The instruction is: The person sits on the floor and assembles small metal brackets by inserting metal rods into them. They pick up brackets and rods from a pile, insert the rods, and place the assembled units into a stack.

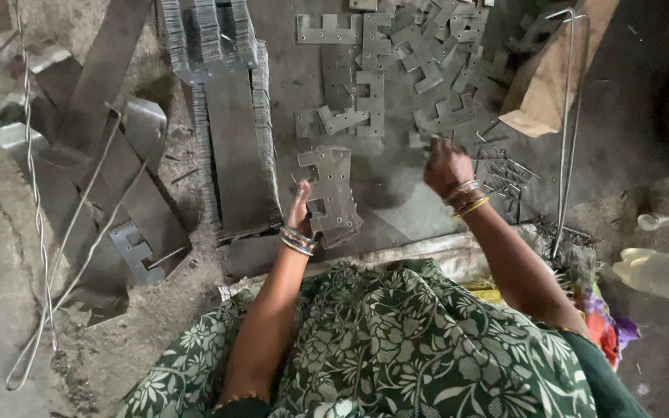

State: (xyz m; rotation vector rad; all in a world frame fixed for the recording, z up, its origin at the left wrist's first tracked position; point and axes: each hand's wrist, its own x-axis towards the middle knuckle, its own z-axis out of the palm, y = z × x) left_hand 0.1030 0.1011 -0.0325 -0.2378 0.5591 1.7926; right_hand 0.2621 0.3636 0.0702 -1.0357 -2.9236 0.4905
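Note:
My left hand (300, 207) rests against the left edge of a small stack of notched, perforated grey metal plates (330, 193) lying on the floor in front of me. My right hand (444, 164) reaches forward over the floor with its fingers closed, pinching something small that I cannot make out. It hovers just below a loose scatter of similar cut metal plates (396, 70) and just left of a pile of thin metal pins (505, 176). Both wrists carry bangles.
Long ribbed metal stacks (230, 116) lie to the left. Sheet-metal offcuts (102, 155) and twisted wire (36, 224) lie at far left. A bent rod (565, 124) and brown cardboard (551, 70) lie at right, a plastic bottle (663, 275) farther right.

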